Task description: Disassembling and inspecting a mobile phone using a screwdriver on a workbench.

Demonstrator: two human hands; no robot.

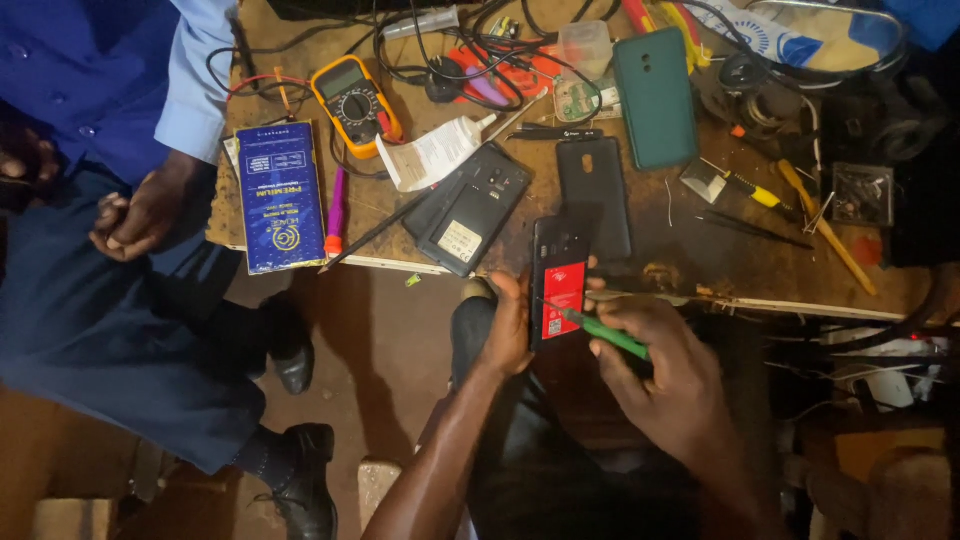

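Opened phone [558, 283], its red-labelled inside facing up, sits just off the workbench [650, 250] edge between both hands. Left hand [508, 325] cups its left side from below, fingers wrapped around it. Right hand [665, 365] pinches a green screwdriver [603, 335], tip on the phone. Beyond lie a black back cover [592, 195], a yellow multimeter [355, 100] and a blue box [279, 195].
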